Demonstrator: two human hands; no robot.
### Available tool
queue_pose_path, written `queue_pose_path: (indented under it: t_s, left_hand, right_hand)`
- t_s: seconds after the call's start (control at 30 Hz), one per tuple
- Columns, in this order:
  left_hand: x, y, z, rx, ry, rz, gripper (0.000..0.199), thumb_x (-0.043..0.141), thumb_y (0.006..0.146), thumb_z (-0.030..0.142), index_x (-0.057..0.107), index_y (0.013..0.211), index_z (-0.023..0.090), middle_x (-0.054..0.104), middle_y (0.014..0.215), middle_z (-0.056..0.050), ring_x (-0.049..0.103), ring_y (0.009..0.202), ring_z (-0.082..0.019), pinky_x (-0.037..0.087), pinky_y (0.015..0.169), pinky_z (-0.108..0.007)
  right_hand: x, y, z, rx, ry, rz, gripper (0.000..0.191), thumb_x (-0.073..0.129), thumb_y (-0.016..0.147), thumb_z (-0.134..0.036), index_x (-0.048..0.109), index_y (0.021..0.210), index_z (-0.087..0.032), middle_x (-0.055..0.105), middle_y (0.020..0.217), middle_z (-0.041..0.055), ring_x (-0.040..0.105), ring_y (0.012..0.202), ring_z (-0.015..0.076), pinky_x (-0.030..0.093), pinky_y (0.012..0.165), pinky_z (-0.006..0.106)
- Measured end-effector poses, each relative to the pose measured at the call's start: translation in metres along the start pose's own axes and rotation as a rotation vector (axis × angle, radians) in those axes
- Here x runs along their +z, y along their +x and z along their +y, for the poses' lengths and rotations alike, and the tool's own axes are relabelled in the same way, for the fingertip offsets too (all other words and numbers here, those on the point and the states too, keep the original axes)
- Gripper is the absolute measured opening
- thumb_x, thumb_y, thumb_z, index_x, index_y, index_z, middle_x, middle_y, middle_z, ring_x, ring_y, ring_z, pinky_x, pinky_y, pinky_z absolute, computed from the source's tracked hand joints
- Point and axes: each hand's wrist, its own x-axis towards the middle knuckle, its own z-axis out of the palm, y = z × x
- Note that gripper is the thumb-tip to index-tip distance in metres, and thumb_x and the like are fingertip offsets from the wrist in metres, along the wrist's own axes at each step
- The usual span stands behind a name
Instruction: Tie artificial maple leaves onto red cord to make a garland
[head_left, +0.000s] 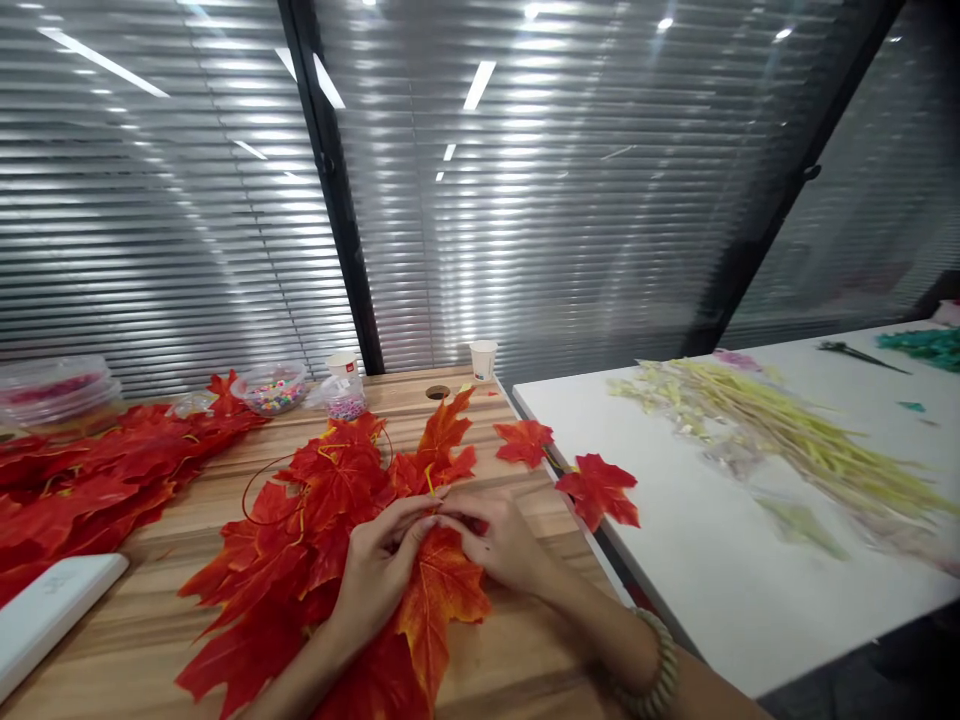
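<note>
Leaves everywhere, basically. Way off to the left of the fingers there's a heap of red maple leaves (82, 480) running out of frame, so no telling how far it goes. In front of it a white flat box thing (45, 610) is cut off by the edge; can't make out what it is. Further back on the wooden bench (510, 650), left of the fingers, sit clear tubs (52, 390), a bowl of coloured beads (274, 390) and a small jar (345, 400), all pretty blurry.

Middle of it all: the left hand (379, 570) and right hand (499, 545) meet fingertip to fingertip over an orange-red leaf (442, 590), which lies right under and just in front of the fingers, on top of a bigger cluster of leaves (322, 500). Both sets of fingers are pinched in on something thin and yellowish at the top of that leaf, probably its stem, but it's too small and partly covered to be sure. A thin wire loop (259, 490) curves off to the left of them. The right wrist has a beaded bracelet (660, 670).

Behind the fingers stands a paper cup (483, 358). To the right, two loose leaves (596, 488) sit at the gap between the benches, then a white bench (712, 580) with smeared yellow-green stems (787, 430).
</note>
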Motion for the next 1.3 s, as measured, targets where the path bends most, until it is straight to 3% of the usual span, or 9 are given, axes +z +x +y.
queue_pose_path:
  t_s: [0.37, 0.83, 1.3]
  left_hand:
    - [0.0007, 0.0052, -0.0045, -0.076, -0.148, 0.027, 0.017, 0.057, 0.077, 0.025, 0.061, 0.090, 0.015, 0.067, 0.101, -0.009, 0.062, 0.094, -0.020, 0.052, 0.080, -0.028]
    - [-0.0039, 0.0062, -0.0017, -0.001, -0.010, 0.113, 0.020, 0.056, 0.077, 0.026, 0.063, 0.092, 0.015, 0.067, 0.101, -0.008, 0.063, 0.092, -0.020, 0.053, 0.079, -0.028]
    - [-0.0015, 0.0039, -0.0004, 0.023, 0.031, 0.038, 0.015, 0.057, 0.076, 0.022, 0.066, 0.088, 0.018, 0.070, 0.092, -0.004, 0.066, 0.080, -0.016, 0.054, 0.073, -0.023]
  right_hand:
    - [0.0001, 0.0024, -0.0006, 0.021, 0.089, 0.044, 0.021, 0.049, 0.078, -0.013, 0.066, 0.088, -0.018, 0.069, 0.086, 0.0045, 0.063, 0.076, 0.0143, 0.048, 0.072, 0.025]
    - [-0.0029, 0.0019, -0.0001, 0.034, 0.030, 0.052, 0.023, 0.048, 0.077, -0.011, 0.066, 0.089, -0.018, 0.069, 0.085, 0.0049, 0.062, 0.074, 0.0145, 0.048, 0.071, 0.025]
    - [-0.0011, 0.0017, -0.0006, 0.010, 0.045, 0.009, 0.019, 0.049, 0.079, -0.014, 0.067, 0.087, -0.017, 0.068, 0.080, 0.0048, 0.062, 0.073, 0.0152, 0.048, 0.071, 0.026]
